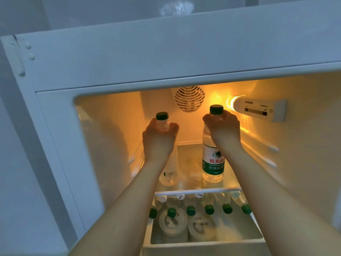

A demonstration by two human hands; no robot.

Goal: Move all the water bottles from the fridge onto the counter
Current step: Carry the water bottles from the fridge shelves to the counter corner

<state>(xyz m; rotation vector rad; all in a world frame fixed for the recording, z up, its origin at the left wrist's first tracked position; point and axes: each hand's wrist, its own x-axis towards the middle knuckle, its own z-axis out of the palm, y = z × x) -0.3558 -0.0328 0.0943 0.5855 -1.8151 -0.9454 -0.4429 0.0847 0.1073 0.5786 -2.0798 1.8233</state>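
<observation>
Two clear water bottles with green caps stand upright on the fridge's top glass shelf. My left hand grips the neck of the left bottle, whose label is mostly hidden by my wrist. My right hand grips the shoulder of the right bottle, which shows a green and white label. On the level below, several more bottles with green caps show through the glass.
The fridge's white top frame hangs low over the opening. A fan grille sits on the back wall and a lit control panel on the right wall. Two pale round containers lie in the lower bin.
</observation>
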